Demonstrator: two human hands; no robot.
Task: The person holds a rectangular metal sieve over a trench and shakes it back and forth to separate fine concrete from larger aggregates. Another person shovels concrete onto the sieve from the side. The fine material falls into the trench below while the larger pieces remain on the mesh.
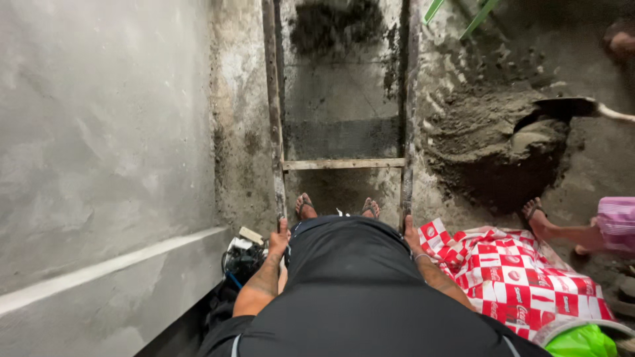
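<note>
I look straight down a wooden ladder. My left hand (280, 239) grips the ladder's left rail (272, 119). My right hand (411, 233) grips the right rail (409, 112). A wooden rung (344, 163) crosses between the rails below me. My feet in sandals (305, 206) stand on a rung under my dark shirt and shorts.
A grey plastered wall (99, 152) rises at the left. On the floor lie a heap of wet cement (496, 145) with a shovel (569, 109), a red-and-white checked sheet (522, 274), a green bucket (582, 340) and another person's leg (555, 228).
</note>
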